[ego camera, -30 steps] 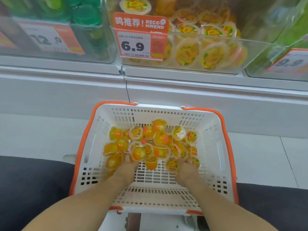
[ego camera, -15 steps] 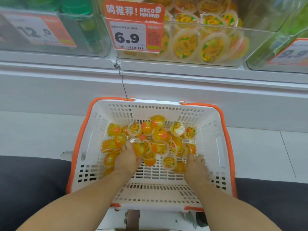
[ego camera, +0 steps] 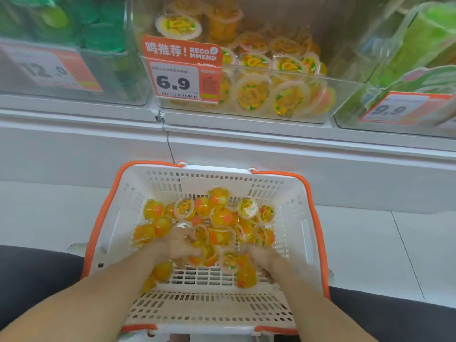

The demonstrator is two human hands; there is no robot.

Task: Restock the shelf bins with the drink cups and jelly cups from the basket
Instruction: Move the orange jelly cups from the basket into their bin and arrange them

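A white basket with orange rim and handles stands in front of me, holding several orange jelly cups piled toward its far half. My left hand lies among the cups at the left of the pile, its fingers curled around some of them. My right hand is at the right of the pile, fingers closing on jelly cups at its near edge; motion blur hides the exact grip. Above, a clear shelf bin holds more of the same jelly cups behind a "6.9" price tag.
A clear bin of green drink cups with a "12.0" tag sits on the shelf at left. Another bin with green packs and a "9.9" tag is at right. The white shelf front rises behind the basket. Pale floor tiles lie on both sides.
Both hands have pushed further into the pile and are gathering cups toward the near side; a few cups have shifted nearer. The view has tilted up toward the shelf.
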